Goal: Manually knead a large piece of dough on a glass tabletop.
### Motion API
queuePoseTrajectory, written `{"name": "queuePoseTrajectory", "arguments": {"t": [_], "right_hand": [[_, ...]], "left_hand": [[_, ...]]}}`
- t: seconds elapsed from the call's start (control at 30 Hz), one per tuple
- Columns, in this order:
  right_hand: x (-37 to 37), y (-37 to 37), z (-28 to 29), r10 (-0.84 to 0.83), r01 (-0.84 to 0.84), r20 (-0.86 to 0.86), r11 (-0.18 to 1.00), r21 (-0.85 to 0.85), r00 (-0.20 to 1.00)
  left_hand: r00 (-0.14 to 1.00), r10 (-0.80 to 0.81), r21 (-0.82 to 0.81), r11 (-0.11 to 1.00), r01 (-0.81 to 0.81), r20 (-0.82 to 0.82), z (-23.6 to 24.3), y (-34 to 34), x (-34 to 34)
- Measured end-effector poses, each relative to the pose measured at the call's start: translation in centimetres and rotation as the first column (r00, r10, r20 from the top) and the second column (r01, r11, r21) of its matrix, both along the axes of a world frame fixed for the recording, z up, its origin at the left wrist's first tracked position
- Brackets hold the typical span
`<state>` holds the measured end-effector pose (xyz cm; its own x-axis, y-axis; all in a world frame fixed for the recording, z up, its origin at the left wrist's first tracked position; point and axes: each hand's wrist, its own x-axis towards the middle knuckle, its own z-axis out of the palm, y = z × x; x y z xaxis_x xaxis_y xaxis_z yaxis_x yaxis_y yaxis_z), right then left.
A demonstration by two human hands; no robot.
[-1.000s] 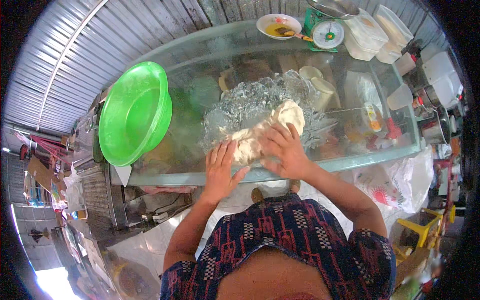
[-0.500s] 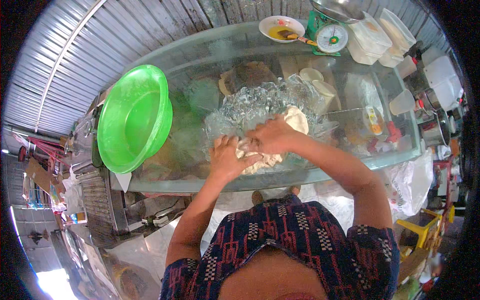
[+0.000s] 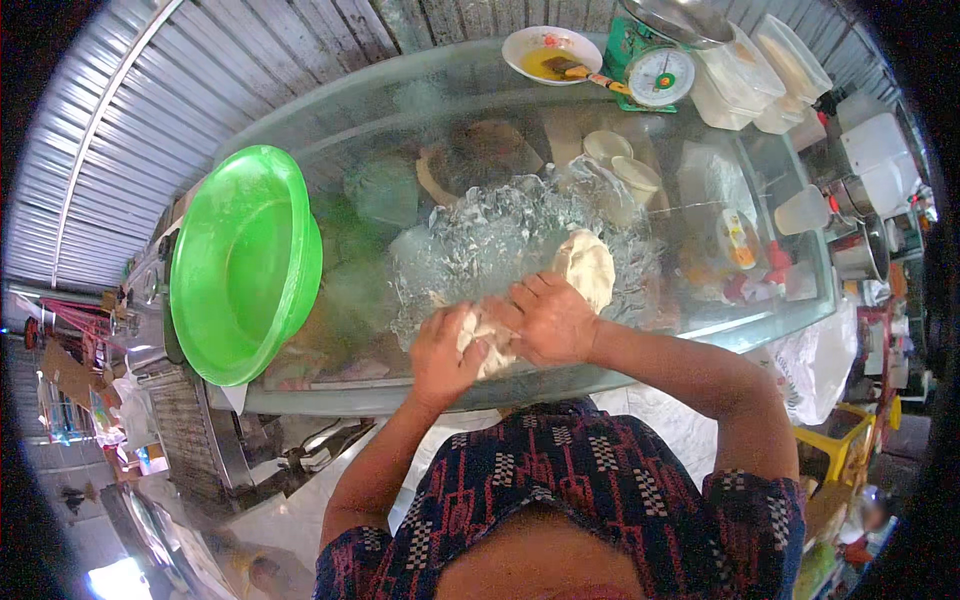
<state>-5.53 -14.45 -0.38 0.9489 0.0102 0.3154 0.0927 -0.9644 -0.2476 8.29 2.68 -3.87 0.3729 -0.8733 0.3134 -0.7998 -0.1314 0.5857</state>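
Observation:
Pale, soft dough lies near the front edge of the glass-topped table, between my two hands. My left hand grips its left side, the fingers curled over the top and the thumb on the near side. Closed around the dough from the right is my right hand, which hides part of it. Just beyond my right hand, a smooth rounded portion of dough rests on the glass; whether it joins the piece in my hands is hidden. White flour smears cover the glass around and behind the dough.
At the left stands a large green basin. A bowl of yellow liquid with a brush is at the back, beside a green dial scale and plastic containers. Cups and pots line the right side.
My left fingers, spread over the dough before, are now curled around it. Both hands have drawn nearer to me, and the right one has closed more. The whole view has shifted slightly.

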Motion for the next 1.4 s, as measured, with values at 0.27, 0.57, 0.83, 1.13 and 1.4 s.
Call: {"name": "queuePoseTrajectory", "arguments": {"t": [0.27,0.57,0.83,1.13,1.4], "right_hand": [[6.1,-3.3,-0.7,-0.204,0.265,-0.281,0.943,0.201,0.938],[5.4,-3.7,-2.5,-0.365,0.351,-0.062,0.815,0.460,0.929],[2.3,-2.3,-4.6,-0.579,0.115,0.412,0.665,0.738,0.703],[3.0,-1.2,-3.6,-0.482,0.362,0.329,0.859,0.363,0.812],[1.5,0.8,-0.6,-0.295,0.299,0.047,0.945,-0.132,0.954]], "left_hand": [[0.976,0.194,0.553,0.826,-0.110,-0.096,3.0,-5.5,3.5],[0.979,-0.004,0.579,0.806,-0.118,0.205,7.4,-8.5,2.4],[0.828,-0.324,0.426,0.897,0.116,0.458,11.5,-10.3,1.3],[0.849,-0.220,0.095,0.975,0.199,0.481,4.3,-5.0,5.9],[0.976,-0.011,0.111,0.994,-0.014,0.219,-0.5,2.8,1.1]]}}
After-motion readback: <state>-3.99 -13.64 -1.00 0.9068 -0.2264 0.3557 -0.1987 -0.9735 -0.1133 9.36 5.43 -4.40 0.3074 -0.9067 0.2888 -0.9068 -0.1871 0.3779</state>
